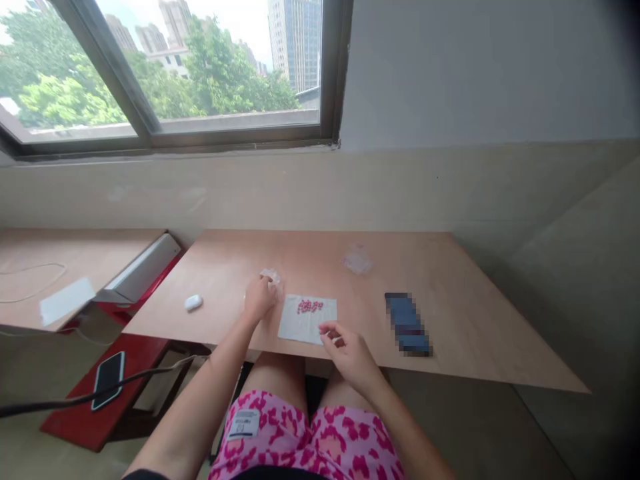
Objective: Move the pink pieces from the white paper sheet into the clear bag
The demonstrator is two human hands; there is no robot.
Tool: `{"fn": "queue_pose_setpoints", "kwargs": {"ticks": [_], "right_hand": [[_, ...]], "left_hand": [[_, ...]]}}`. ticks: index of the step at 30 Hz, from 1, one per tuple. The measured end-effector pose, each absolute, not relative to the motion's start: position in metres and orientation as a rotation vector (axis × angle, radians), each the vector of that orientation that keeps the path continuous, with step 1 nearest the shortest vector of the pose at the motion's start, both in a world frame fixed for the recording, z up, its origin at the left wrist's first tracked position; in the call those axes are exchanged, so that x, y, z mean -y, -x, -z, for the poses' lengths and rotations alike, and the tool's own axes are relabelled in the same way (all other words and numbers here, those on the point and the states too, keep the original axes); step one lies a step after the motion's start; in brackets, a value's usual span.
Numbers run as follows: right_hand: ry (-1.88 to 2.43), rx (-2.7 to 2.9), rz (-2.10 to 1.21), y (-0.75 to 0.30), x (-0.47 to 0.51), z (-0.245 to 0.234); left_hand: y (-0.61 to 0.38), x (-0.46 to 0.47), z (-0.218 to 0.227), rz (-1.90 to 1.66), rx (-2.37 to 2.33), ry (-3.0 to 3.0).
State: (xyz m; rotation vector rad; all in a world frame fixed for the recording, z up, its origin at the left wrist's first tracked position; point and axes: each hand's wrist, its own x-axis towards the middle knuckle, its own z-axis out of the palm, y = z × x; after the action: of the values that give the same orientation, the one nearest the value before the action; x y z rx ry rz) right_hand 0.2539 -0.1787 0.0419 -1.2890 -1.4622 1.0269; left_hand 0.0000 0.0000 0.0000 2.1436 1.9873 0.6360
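A white cloth or sheet [295, 330] lies flat on the table in front of me, with a cluster of small red beads [310, 307] on its upper part. My left hand [259, 298] is left of the sheet, its fingers closed on a crumpled clear plastic bag [273, 275]; the fingertips are partly hidden. Over the sheet's lower right edge rests my right hand [345, 347], fingers loosely bent and apart, and nothing shows between them. A second piece of crumpled clear plastic [357, 259] lies farther back.
A dark blue phone-like object, pixelated [407, 325], lies right of the sheet. A white earbud case [193, 303] sits at the left. Below the table's left side, a phone [109, 380] rests on a red stool [75, 420], with a dark cable [65, 403] crossing in front.
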Motion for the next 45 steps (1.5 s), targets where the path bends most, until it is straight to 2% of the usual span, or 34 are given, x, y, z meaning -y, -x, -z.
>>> {"fn": "queue_pose_setpoints", "kwargs": {"ticks": [3, 8, 12, 17, 22, 27, 31, 42, 45], "right_hand": [[1.313, 1.540, -1.051, -0.254, 0.179, -0.015], [1.346, 1.448, -1.147, -0.246, 0.175, -0.014], [1.301, 1.275, -1.301, -0.224, 0.169, -0.009], [1.204, 1.203, -1.373, -0.205, 0.171, -0.001], [1.235, 1.270, -1.350, -0.209, 0.175, 0.002], [1.193, 1.150, -1.509, -0.215, 0.173, 0.002], [1.206, 1.129, -1.608, -0.218, 0.173, -0.002], [1.243, 1.212, -1.650, -0.220, 0.179, -0.015], [1.396, 1.414, -1.461, -0.221, 0.181, -0.020]], "left_hand": [[0.007, -0.003, -0.001, -0.694, -1.994, -2.121], [0.007, 0.029, -0.018, -0.884, -1.928, -2.093], [-0.010, 0.087, -0.022, -1.098, -1.617, -2.124], [-0.029, 0.149, -0.010, -0.945, -1.221, -2.315], [-0.029, 0.164, -0.006, -0.692, -0.987, -2.436], [-0.026, 0.151, -0.012, -0.719, -0.915, -2.509], [-0.021, 0.143, -0.023, -0.709, -0.838, -2.346], [-0.017, 0.146, -0.020, -0.507, -0.831, -2.200], [-0.019, 0.148, -0.018, -0.407, -0.822, -2.234]]}}
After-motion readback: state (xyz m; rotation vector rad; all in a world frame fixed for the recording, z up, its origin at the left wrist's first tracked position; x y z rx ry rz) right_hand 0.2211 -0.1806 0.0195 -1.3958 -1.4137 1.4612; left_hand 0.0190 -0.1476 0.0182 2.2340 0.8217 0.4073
